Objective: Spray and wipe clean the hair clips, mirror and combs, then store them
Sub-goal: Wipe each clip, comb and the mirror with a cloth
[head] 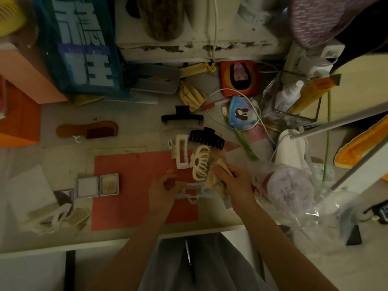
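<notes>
Nearest the table edge, the left hand (162, 191) curls its fingers round one end of a translucent white hair clip (189, 193), a thin, glossy plastic frame lying across the near part of a flat matte red mat (130, 185). The right hand (235, 181) grips a crumpled beige cloth (216, 177), soft and folded, bunched against the clip's right end.

To the left on the pale table (63, 240), an open compact mirror (97, 185) lies flat: two square metal-rimmed halves side by side, the left one pale and reflective, the right one yellowish. Nearer and further left lie more cream clips (52, 219) in a loose heap, blurred. To the right of the hands sits crinkled clear plastic wrap over a round pinkish lid (289, 187).

Just beyond the hands, a cream clip with looping rounded prongs (199, 164) touches a rectangular cream clip (181, 152) with an open centre. Behind them a black claw clip (206, 138) shows a row of straight teeth, and further back a second black clip (182, 117), broad and smooth, stands by itself.

Far left, a brown wooden comb (87, 129) with a rounded handle lies flat. Far right, a white plastic spray bottle (288, 95) leans inside a glass-sided wire-edged box.
</notes>
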Demonstrator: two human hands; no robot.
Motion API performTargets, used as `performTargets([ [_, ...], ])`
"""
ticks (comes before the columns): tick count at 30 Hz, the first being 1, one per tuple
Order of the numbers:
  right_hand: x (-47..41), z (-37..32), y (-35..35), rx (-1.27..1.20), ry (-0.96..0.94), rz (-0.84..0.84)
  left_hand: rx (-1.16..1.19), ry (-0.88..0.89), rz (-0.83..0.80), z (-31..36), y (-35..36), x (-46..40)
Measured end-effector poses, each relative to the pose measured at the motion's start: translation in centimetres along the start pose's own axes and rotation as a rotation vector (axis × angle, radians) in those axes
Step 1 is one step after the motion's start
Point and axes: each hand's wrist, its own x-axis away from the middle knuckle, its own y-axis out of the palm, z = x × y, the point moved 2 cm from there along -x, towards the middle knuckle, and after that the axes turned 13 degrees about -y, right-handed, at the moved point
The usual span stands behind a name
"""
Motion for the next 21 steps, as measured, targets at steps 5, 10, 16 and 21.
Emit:
performTargets([
  [5, 1.1, -1.6, 1.5, -0.012, -0.005, -0.056, 0.094, -0.010, 0.033, -0.7, -2.6, 0.8],
  [10, 2.4, -3.3, 4.1, 0.075, -0.099, -0.125, 0.111, -0.030, 0.181, -1.5, -6.8, 1.9],
  [16, 4.4, -4.0, 8.8, 0.045, -0.046, -0.243, 0.031, -0.097, 0.331, -4.0, -12.6, 2.3],
  [21, 5.8, -3.3, 13.5, 0.117, -0.043, -0.254, 0.020, -0.142, 0.367, -6.8, -17.2, 1.9],
])
